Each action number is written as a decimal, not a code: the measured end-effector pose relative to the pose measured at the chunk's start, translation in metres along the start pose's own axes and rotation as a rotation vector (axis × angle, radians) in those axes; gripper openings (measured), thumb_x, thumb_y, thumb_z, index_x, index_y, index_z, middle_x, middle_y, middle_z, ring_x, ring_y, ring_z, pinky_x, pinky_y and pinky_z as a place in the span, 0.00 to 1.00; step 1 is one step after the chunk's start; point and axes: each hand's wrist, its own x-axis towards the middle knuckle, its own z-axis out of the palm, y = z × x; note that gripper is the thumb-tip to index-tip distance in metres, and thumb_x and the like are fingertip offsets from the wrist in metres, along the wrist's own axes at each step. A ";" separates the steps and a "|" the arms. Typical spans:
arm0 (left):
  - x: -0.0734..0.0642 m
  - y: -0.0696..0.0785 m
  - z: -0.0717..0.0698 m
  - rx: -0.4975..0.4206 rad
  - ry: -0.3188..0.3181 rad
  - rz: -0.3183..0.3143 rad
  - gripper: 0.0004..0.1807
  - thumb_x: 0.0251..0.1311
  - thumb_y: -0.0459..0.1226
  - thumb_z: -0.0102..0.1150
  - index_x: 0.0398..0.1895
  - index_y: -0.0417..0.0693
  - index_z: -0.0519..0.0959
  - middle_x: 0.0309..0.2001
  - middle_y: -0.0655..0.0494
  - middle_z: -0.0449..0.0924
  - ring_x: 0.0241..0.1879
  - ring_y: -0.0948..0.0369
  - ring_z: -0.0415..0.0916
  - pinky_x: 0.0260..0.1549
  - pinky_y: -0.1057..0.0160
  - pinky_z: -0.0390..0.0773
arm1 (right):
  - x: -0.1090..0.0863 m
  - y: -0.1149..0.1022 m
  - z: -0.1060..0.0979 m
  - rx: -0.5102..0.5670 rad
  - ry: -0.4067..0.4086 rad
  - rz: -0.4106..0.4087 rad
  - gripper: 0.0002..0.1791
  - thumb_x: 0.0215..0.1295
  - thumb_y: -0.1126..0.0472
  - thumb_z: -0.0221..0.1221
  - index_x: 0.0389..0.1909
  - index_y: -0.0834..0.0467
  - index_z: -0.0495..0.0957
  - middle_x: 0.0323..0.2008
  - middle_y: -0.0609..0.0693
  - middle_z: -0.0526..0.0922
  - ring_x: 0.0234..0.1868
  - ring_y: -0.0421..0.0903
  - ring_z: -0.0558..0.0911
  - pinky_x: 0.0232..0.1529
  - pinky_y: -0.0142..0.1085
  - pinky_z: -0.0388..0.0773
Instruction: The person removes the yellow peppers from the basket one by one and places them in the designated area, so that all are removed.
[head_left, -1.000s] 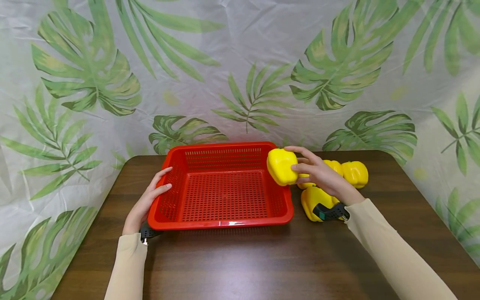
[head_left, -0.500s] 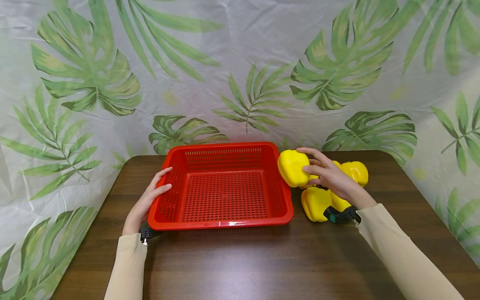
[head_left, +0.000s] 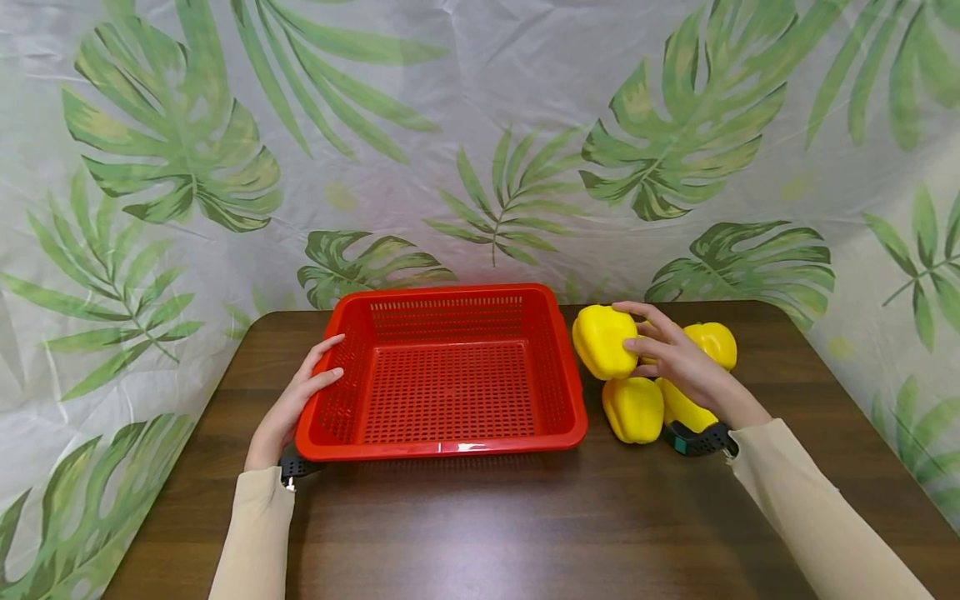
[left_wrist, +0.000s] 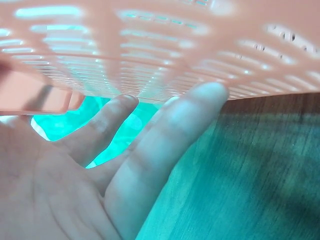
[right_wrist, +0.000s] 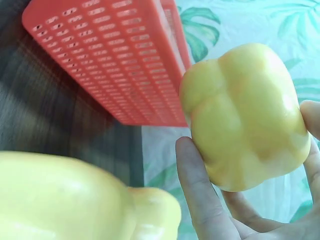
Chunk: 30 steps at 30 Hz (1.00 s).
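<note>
A red slotted plastic basket stands on the table with nothing inside it. My left hand grips its left side, thumb and a fingertip over the rim; in the left wrist view other fingers lie along the outer wall. My right hand pinches a yellow bell pepper between thumb and fingers, raised just right of the basket's right rim. In the right wrist view this bell pepper is clear of the table. Below it sits another yellow bell pepper.
More yellow bell peppers lie under and behind the right hand: one bell pepper at the back right, another bell pepper beside the wrist strap. The brown wooden table ends at a leaf-print cloth.
My right hand has moved right and slightly toward me with the bell pepper, from over the basket's right rim to outside it. The left hand and basket have stayed still.
</note>
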 end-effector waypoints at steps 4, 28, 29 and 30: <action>0.000 0.000 -0.001 0.005 0.005 -0.002 0.32 0.72 0.38 0.42 0.75 0.58 0.45 0.69 0.40 0.48 0.59 0.41 0.63 0.48 0.51 0.77 | -0.005 0.004 -0.005 0.001 0.007 -0.003 0.25 0.73 0.59 0.49 0.68 0.44 0.58 0.62 0.60 0.55 0.48 0.50 0.76 0.48 0.44 0.77; 0.000 -0.001 0.000 0.007 0.005 -0.010 0.32 0.72 0.38 0.41 0.75 0.58 0.44 0.69 0.40 0.48 0.59 0.39 0.62 0.48 0.50 0.77 | -0.035 0.025 -0.041 0.031 0.022 -0.067 0.26 0.75 0.65 0.44 0.70 0.46 0.56 0.59 0.51 0.60 0.50 0.43 0.74 0.43 0.38 0.78; 0.000 -0.001 -0.001 0.006 0.004 -0.009 0.32 0.72 0.38 0.41 0.75 0.58 0.44 0.69 0.40 0.48 0.59 0.39 0.62 0.48 0.50 0.77 | -0.036 0.027 -0.042 0.035 0.024 -0.068 0.26 0.75 0.65 0.44 0.70 0.46 0.57 0.59 0.51 0.59 0.49 0.42 0.74 0.43 0.37 0.78; 0.000 -0.001 -0.001 0.004 0.002 -0.008 0.32 0.72 0.38 0.41 0.75 0.58 0.44 0.69 0.40 0.48 0.59 0.38 0.62 0.48 0.50 0.77 | -0.038 0.028 -0.043 0.036 0.027 -0.069 0.26 0.75 0.65 0.44 0.70 0.46 0.57 0.60 0.50 0.59 0.49 0.42 0.74 0.43 0.37 0.78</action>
